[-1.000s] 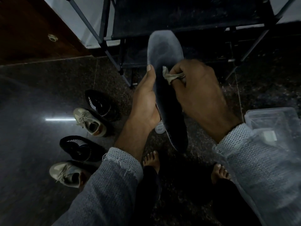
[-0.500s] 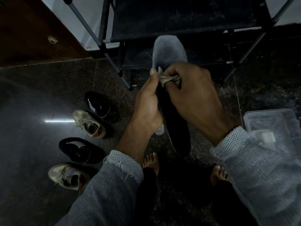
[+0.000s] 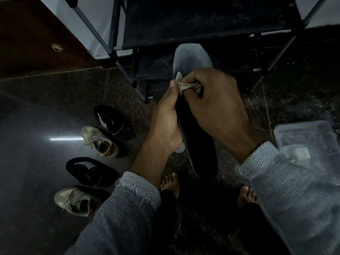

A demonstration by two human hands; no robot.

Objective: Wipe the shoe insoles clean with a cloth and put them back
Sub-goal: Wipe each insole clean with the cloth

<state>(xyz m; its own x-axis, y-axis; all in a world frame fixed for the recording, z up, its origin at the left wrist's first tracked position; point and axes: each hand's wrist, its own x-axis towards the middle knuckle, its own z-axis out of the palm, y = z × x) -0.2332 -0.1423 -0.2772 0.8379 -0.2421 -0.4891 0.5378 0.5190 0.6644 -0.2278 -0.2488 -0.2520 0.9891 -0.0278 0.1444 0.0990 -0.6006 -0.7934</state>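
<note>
A long dark grey insole (image 3: 191,57) stands upright in front of me, toe end up. My left hand (image 3: 163,122) grips its left edge at mid-length, thumb along the side. My right hand (image 3: 217,103) pinches a small crumpled beige cloth (image 3: 185,85) and presses it on the insole's face just below the toe area. On the floor to the left lie two beige sneakers (image 3: 99,142) (image 3: 75,201) and two black shoes (image 3: 112,122) (image 3: 90,172), in alternating order.
A black metal shoe rack (image 3: 202,21) stands straight ahead. A clear plastic box (image 3: 305,142) sits on the floor at the right. A wooden door (image 3: 36,39) is at the upper left. My bare feet (image 3: 171,183) are on the dark stone floor below the insole.
My right hand has slid the cloth up and leftward across the insole, towards the left thumb. The left hand keeps the same grip.
</note>
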